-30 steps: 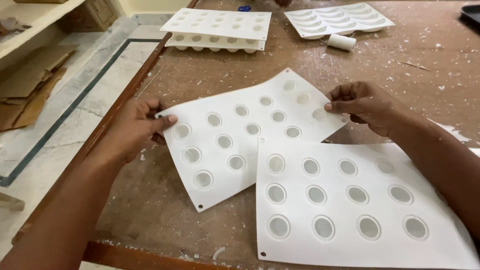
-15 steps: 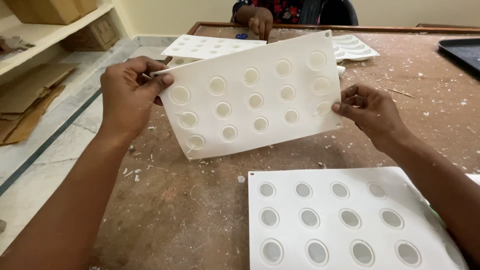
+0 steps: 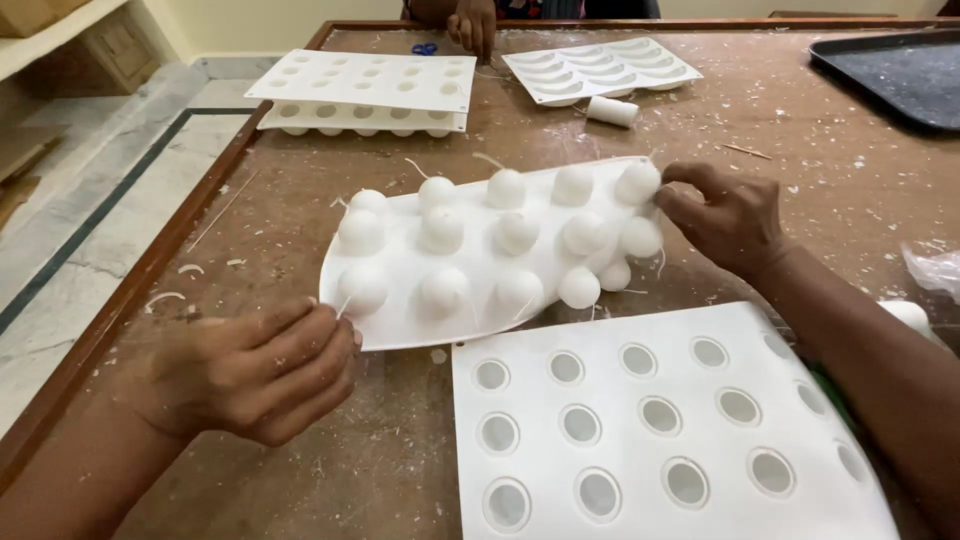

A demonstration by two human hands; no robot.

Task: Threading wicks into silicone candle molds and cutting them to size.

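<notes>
White silicone mould flipped domes-up, mid-table, bare wood on its left.
Left hand pinches its near-left edge; right hand grips far-right corner; second mould just beside.

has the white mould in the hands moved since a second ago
Yes. The white mould, held by the left hand and right hand, was lifted and flipped bumps-up, lying above the flat mould.
</notes>
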